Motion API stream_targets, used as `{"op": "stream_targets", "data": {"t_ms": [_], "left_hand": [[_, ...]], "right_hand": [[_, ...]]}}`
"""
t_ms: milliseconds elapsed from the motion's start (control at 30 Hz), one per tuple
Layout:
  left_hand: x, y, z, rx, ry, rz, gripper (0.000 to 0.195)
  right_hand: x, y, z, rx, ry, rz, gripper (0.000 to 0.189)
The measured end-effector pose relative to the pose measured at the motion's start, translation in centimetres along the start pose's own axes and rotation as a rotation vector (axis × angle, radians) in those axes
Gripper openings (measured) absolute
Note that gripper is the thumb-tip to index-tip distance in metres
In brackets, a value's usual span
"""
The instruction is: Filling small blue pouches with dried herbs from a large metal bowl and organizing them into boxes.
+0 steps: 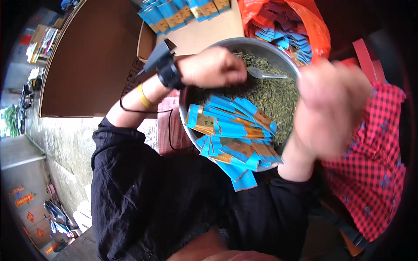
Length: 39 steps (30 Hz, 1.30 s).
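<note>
My left hand is curled over a round metal basin. Its fingertips are turned away, so whether it holds anything is hidden. Dried green tea leaves fill the basin, and a clear plastic spoon lies on them beside that hand. My right hand, badly blurred, is raised at the basin's right rim; its grasp cannot be made out. Blue-and-gold flat packets are heaped on the near side of the basin, some overhanging the rim towards my lap.
Blue-and-gold pouches stand in rows in a cardboard box behind the basin. A red plastic bag holds more small packets. Its large flap spreads left. Red checked cloth lies at right. A cable trails from my left wrist.
</note>
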<state>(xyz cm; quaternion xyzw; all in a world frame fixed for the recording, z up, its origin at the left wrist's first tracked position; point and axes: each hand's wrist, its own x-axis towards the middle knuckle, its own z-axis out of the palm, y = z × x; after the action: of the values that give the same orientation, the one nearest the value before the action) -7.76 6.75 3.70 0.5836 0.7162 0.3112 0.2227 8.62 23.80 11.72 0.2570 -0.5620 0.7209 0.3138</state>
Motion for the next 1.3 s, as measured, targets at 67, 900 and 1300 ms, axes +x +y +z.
{"op": "stream_targets", "data": {"t_ms": [67, 900, 1300], "left_hand": [[-0.8, 1.6, 2.1, 0.054, -0.120, 0.009, 0.028], [-3.6, 2.3, 4.2, 0.340, 0.971, 0.044, 0.030], [-3.2, 0.1, 4.8, -0.688, 0.732, -0.231, 0.052]], "right_hand": [[-0.5, 5.3, -0.3, -0.009, 0.213, 0.078, 0.012], [-1.7, 8.9, -1.8, -0.389, -0.667, 1.052, 0.054], [-3.8, 9.6, 0.8, -0.883, -0.498, 0.577, 0.054]]}}
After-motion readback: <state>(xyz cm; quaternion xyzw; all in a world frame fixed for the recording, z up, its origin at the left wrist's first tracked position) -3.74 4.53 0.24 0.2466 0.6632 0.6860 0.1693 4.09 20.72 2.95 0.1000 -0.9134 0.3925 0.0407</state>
